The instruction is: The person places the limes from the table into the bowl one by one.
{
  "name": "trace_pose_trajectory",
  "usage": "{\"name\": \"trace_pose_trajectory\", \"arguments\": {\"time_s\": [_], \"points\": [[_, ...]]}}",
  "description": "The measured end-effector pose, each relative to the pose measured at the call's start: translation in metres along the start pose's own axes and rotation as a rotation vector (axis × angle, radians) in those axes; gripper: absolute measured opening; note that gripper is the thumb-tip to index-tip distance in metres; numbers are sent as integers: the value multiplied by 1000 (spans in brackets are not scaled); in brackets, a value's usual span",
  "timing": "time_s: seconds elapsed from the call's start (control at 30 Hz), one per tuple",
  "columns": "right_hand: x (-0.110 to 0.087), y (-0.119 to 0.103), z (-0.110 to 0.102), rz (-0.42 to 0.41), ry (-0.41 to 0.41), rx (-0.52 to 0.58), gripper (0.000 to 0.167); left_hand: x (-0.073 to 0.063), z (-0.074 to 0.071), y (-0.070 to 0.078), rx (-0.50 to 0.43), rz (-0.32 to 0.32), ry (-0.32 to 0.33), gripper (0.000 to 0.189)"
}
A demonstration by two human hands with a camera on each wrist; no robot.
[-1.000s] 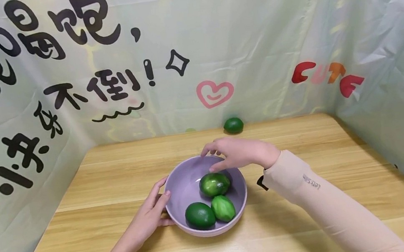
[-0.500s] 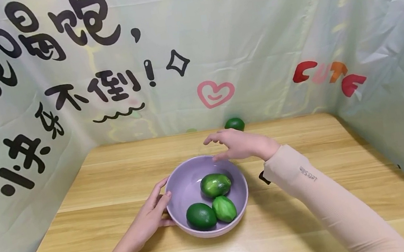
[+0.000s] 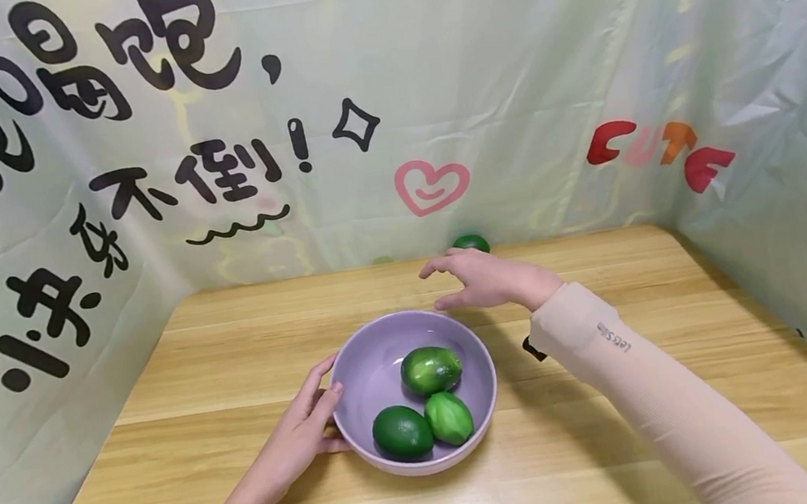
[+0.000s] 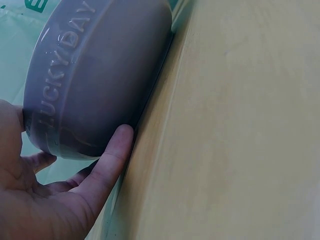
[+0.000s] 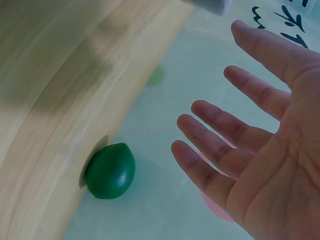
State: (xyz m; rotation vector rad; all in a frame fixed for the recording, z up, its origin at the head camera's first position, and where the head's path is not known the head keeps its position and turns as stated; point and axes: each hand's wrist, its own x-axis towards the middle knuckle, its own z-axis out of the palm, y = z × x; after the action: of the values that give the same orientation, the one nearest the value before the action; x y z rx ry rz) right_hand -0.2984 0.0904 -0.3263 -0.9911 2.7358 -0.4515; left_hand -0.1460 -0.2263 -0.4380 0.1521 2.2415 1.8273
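A lilac bowl (image 3: 366, 374) stands on the table with three green fruits inside: a glossy, lime-like one (image 3: 431, 370), a darker oval one (image 3: 402, 432) and a lighter, ridged one (image 3: 448, 418). My left hand (image 3: 302, 422) holds the bowl's left side, thumb at the rim and a finger (image 4: 107, 165) low along the wall. Beyond the far rim, my right hand (image 3: 486, 277) hovers with spread fingers, nothing in them. Behind it, partly hidden in the head view, lies a dark green lime-like fruit (image 5: 111, 171) with a pointed end.
The wooden table (image 3: 234, 348) ends at a pale printed cloth (image 3: 521, 103) hung at the back and sides. The lone fruit lies at the table's back edge, close against that cloth.
My right hand has risen from over the bowl and moved away past its far rim, toward the fruit at the back. The left hand and bowl have stayed put.
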Motion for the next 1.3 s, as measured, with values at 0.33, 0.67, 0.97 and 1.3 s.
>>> {"name": "trace_pose_trajectory", "arguments": {"time_s": [0.33,0.67,0.97,1.3], "points": [[7,16,0,49,12,-4,60,0,0,0,-4,-1,-6,53],[12,33,0,93,37,7,59,0,-1,0,0,1,-25,54],[12,44,-1,169,30,20,62,1,-1,0,2,-4,-18,53],[17,54,2,208,45,8,65,1,-1,0,6,0,-27,53]]}}
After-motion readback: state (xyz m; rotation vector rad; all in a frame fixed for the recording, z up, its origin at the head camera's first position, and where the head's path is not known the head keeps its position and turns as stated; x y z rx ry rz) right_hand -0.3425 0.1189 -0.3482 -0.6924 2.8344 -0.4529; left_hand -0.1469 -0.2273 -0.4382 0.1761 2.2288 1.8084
